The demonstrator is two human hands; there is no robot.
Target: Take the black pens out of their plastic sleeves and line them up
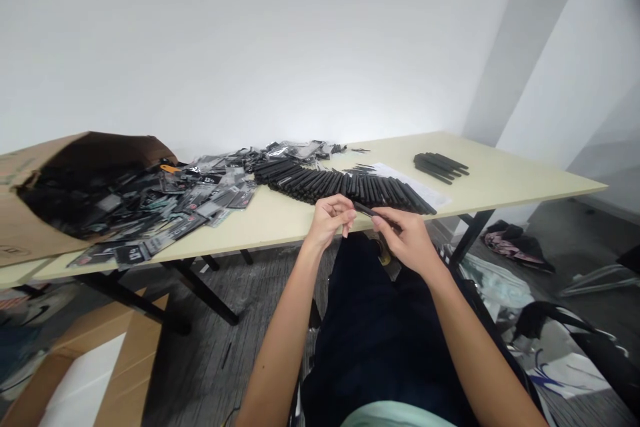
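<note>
White-walled corner, one black rod pinched above the counter's edge

White wall point(250, 47) fills the top of the head camera's view, and a pale laminate counter point(505, 177) crosses below it on black legs. Around 9 o'clock, a tipped cardboard box point(85, 153) lies open, with carded plastic packets point(215, 197) spread from its mouth across the counter. A long, curved row of black rods point(345, 188) lies near 12 o'clock, partly beside a white paper sheet point(417, 185), while a small bundle of similar rods point(440, 167) sits apart at 2 o'clock.

The person's hands are close together but not clamped on one another. The right hand point(407, 240) pinches a slim black rod point(369, 210) between thumb and fingers. The left hand point(327, 220) curls just beside the rod's free end; I cannot tell whether it touches. The rod is in the air at the counter's near edge, above dark trousers point(380, 347), its long axis running roughly from 10 o'clock to 4 o'clock, free end toward the left hand.

A loose pinch could drop it to the floor. Since the row's ends reach the counter's edge, a careless wrist could also knock rods over.
</note>
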